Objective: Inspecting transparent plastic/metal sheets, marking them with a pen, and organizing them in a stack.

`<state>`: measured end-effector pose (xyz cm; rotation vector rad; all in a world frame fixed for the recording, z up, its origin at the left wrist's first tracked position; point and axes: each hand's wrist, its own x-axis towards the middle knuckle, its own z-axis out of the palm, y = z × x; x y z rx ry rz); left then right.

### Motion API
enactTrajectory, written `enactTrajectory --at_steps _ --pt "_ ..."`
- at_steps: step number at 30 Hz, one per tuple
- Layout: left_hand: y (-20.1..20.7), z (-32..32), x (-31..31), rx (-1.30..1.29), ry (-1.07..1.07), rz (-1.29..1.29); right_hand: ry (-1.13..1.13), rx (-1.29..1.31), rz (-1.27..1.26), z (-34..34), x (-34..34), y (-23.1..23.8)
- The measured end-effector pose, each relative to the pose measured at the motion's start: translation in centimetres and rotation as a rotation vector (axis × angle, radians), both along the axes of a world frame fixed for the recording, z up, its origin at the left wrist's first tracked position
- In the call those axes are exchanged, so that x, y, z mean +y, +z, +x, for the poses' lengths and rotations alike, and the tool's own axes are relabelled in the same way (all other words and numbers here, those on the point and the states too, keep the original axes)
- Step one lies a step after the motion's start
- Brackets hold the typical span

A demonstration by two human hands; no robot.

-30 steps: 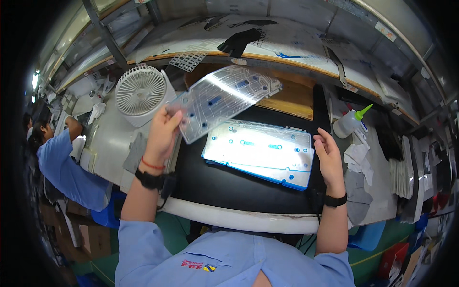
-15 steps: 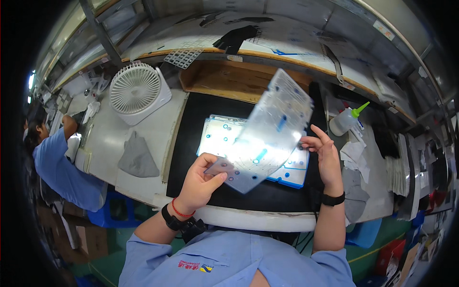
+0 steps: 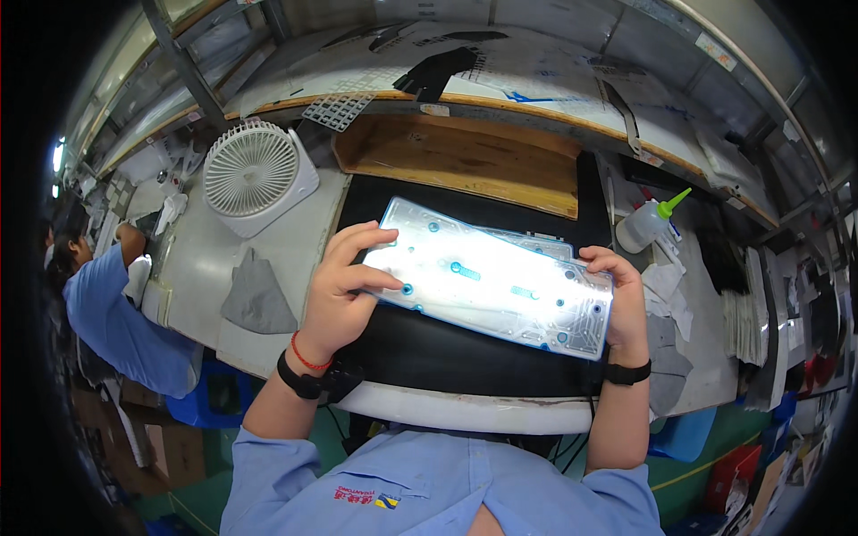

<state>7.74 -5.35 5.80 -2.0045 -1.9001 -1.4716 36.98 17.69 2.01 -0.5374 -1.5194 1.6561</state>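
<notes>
A translucent rectangular plastic sheet (image 3: pixel 487 277) with holes and blue edges is stretched between my hands, tilted down to the right and bright with glare. My left hand (image 3: pixel 344 286) pinches its left end, fingers above and thumb near a blue-ringed hole. At the right end, my right hand (image 3: pixel 621 290) has its fingers curled over the corner; the thumb is hidden. Behind the sheet, the top edge of a similar flat stack (image 3: pixel 545 241) shows above the black mat (image 3: pixel 384 344). The held sheet covers most of that stack, and I cannot tell whether they touch.
A white fan (image 3: pixel 252 170) and grey cloth (image 3: pixel 257 290) are on the left. An open wooden box (image 3: pixel 465 161) stands behind the mat, below a shelf (image 3: pixel 536 103). To the right are a green-tipped squeeze bottle (image 3: pixel 639 228) and crumpled white cloth (image 3: pixel 666 286). A co-worker (image 3: pixel 116 304) sits at far left.
The sheet has swung from steeply raised to nearly level and come down over the stack. My left hand has moved up and left; my right hand has closed on the sheet's right end.
</notes>
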Motion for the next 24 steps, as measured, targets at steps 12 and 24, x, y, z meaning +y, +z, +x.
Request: enactTrajectory --at_steps 12,24 --pt "-3.8 -1.3 0.6 -0.681 0.241 -0.441 -0.112 -0.553 -0.061 -1.0 -1.0 -0.2" --pt "-1.4 -3.3 5.3 -1.293 0.002 -0.848 -0.044 -0.454 -0.119 -1.0 -1.1 -0.7"
